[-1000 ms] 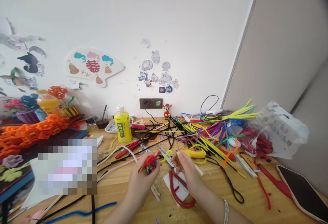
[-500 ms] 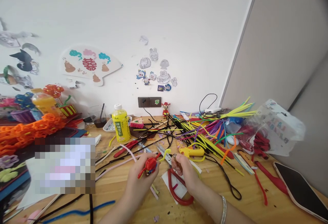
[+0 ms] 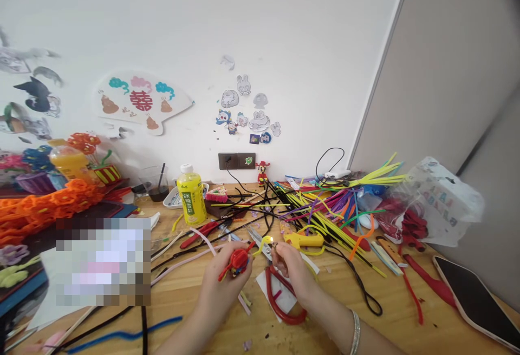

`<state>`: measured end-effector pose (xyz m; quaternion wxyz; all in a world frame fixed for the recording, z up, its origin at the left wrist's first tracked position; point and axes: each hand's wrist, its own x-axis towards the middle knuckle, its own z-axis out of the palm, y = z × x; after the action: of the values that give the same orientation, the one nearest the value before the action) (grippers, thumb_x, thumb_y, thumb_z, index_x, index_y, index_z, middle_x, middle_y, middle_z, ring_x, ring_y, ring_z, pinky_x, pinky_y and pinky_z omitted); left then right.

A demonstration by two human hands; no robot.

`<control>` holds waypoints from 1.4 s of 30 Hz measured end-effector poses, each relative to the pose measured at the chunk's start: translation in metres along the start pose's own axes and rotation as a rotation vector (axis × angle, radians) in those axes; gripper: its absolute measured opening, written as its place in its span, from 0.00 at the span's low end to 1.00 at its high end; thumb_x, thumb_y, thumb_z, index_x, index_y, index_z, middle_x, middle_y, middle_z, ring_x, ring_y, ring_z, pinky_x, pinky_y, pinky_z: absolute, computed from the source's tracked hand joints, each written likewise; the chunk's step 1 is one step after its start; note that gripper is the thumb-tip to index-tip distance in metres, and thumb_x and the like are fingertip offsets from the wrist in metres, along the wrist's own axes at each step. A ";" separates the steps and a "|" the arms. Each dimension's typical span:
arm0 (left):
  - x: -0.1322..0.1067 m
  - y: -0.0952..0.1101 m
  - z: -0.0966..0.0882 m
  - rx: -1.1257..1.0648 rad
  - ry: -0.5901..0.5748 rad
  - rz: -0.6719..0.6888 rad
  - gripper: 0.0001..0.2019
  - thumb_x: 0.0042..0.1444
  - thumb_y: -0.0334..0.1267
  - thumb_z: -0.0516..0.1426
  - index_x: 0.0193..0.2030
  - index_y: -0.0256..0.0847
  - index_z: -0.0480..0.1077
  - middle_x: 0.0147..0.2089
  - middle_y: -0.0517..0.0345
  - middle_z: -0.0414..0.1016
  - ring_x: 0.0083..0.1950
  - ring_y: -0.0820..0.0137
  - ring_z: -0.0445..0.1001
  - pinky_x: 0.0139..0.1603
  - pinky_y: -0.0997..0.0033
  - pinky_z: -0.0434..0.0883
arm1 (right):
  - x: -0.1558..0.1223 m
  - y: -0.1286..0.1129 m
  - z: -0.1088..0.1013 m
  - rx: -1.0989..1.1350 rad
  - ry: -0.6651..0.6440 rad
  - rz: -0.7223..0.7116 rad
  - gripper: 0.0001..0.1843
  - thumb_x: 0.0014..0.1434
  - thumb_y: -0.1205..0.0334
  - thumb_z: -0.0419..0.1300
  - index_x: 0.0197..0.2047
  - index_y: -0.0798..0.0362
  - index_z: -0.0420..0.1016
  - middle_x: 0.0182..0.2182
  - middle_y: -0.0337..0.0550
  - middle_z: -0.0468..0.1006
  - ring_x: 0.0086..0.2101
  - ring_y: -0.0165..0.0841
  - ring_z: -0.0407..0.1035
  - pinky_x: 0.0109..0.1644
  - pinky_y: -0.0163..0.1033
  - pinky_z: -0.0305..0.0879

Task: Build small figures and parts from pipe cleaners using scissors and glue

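Across the littered wooden desk [image 3: 195, 303], I saw a smartphone [image 3: 475, 301] by the near right corner and red-handled scissors [image 3: 270, 291] toward the near edge. Beyond that edge, the left hand [image 3: 221, 276] gripped a red-topped pipe-cleaner figure [image 3: 239, 260] above the desk; the right hand [image 3: 296, 269] was closed around what looked like a lighter [image 3: 274, 246], mostly hidden. A yellow pipe cleaner [image 3: 262, 245] curled toward a tiny bright glow [image 3: 271, 240].

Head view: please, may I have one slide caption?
Left fingers holding a small red-topped figure, right fingers beside a bright glow near a yellow strip, with red-handled scissors on the table.
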<state>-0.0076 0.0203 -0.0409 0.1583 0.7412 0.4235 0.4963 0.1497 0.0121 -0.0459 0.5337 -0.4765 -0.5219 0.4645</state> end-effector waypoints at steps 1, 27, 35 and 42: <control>0.000 -0.001 0.000 0.003 -0.003 0.005 0.03 0.49 0.33 0.54 0.33 0.41 0.65 0.29 0.61 0.71 0.31 0.71 0.70 0.33 0.74 0.67 | 0.000 -0.001 0.000 -0.016 0.005 -0.010 0.13 0.49 0.58 0.45 0.16 0.51 0.51 0.16 0.32 0.51 0.19 0.26 0.46 0.22 0.33 0.44; 0.001 0.011 -0.003 -0.056 0.024 -0.017 0.02 0.48 0.32 0.54 0.31 0.41 0.66 0.27 0.62 0.71 0.29 0.72 0.71 0.31 0.74 0.68 | 0.002 0.010 -0.002 -0.064 -0.102 -0.128 0.13 0.55 0.55 0.48 0.24 0.52 0.58 0.22 0.34 0.57 0.25 0.28 0.53 0.29 0.33 0.51; 0.003 0.013 -0.004 -0.055 0.024 -0.031 0.02 0.48 0.33 0.55 0.31 0.41 0.66 0.27 0.61 0.72 0.30 0.71 0.71 0.31 0.74 0.69 | 0.003 0.008 0.001 -0.110 -0.073 -0.159 0.12 0.54 0.55 0.50 0.25 0.52 0.59 0.22 0.34 0.57 0.26 0.29 0.54 0.30 0.33 0.52; 0.002 0.016 -0.004 -0.072 0.034 -0.031 0.02 0.47 0.33 0.54 0.30 0.41 0.66 0.27 0.61 0.72 0.29 0.72 0.71 0.31 0.74 0.69 | 0.003 0.011 0.000 -0.141 -0.057 -0.199 0.12 0.55 0.54 0.51 0.26 0.52 0.61 0.23 0.34 0.58 0.27 0.29 0.55 0.30 0.33 0.53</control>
<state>-0.0033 0.0117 -0.0267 0.1854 0.7199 0.4192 0.5212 0.1497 0.0166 -0.0565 0.5272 -0.4452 -0.6130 0.3848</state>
